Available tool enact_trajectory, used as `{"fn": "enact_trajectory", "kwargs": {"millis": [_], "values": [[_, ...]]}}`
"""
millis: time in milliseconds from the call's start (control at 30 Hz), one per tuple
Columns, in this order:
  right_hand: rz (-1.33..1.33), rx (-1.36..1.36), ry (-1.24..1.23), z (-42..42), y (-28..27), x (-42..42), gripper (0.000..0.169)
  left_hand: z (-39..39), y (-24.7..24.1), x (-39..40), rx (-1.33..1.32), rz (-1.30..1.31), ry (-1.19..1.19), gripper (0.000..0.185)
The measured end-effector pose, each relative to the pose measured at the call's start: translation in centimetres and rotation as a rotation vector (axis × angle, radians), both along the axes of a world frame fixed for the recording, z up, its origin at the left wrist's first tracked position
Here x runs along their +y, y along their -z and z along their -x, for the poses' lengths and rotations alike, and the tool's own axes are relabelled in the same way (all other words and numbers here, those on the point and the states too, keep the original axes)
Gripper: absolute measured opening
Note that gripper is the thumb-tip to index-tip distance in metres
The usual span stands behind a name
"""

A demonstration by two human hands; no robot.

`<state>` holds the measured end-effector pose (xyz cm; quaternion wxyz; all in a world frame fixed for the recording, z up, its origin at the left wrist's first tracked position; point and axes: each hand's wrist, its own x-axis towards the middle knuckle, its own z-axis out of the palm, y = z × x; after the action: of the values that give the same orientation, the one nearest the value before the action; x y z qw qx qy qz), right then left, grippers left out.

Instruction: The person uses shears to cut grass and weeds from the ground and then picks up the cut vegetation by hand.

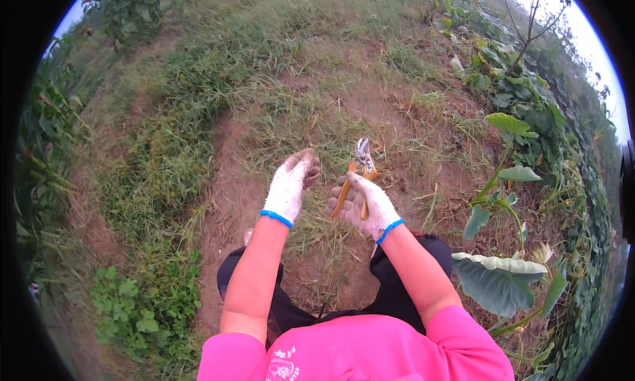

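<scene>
A pair of pruning shears [343,198] with orange handles and metal blades lies across the palm of my right hand [369,202]. The thumb presses on it near the spring, the blades point away from me, and the handles are spread. To the left, my left hand [293,182] hovers over the grass, fingers slightly bent, with nothing seen in it. Both hands wear white knitted gloves with blue cuffs, soiled at the fingers. Beneath them are cut or flattened grass [317,227] and bare brown soil [233,202].
Dense grass [154,158] and a low leafy plant [124,301] grow on the left. Large-leaved plants [496,282] stand close on my right, with vines [526,98] beyond. A thin bare-branched shrub [528,41] rises at the upper right.
</scene>
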<state>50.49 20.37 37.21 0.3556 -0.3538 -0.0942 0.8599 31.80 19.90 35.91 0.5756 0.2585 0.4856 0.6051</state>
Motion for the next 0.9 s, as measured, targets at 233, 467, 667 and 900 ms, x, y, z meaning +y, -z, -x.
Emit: {"fn": "enact_trajectory", "kwargs": {"millis": [233,467,667,900], "values": [[0.051,0.054,-0.009,0.7,-1.3,-0.2,0.023,-0.3,0.4,0.2,-0.025,-0.002,-0.009,0.036],[0.030,0.040,-0.022,0.8,-1.1,-0.2,0.026,0.0,0.7,0.0,-0.046,-0.025,0.017,0.041],[0.003,0.055,-0.033,0.6,-0.8,0.0,0.027,0.2,0.2,-0.4,-0.018,-0.018,0.003,0.043],[0.006,0.049,-0.035,0.7,-0.8,-0.1,0.027,0.1,-0.3,-0.6,-0.024,0.002,-0.030,0.041]]}}
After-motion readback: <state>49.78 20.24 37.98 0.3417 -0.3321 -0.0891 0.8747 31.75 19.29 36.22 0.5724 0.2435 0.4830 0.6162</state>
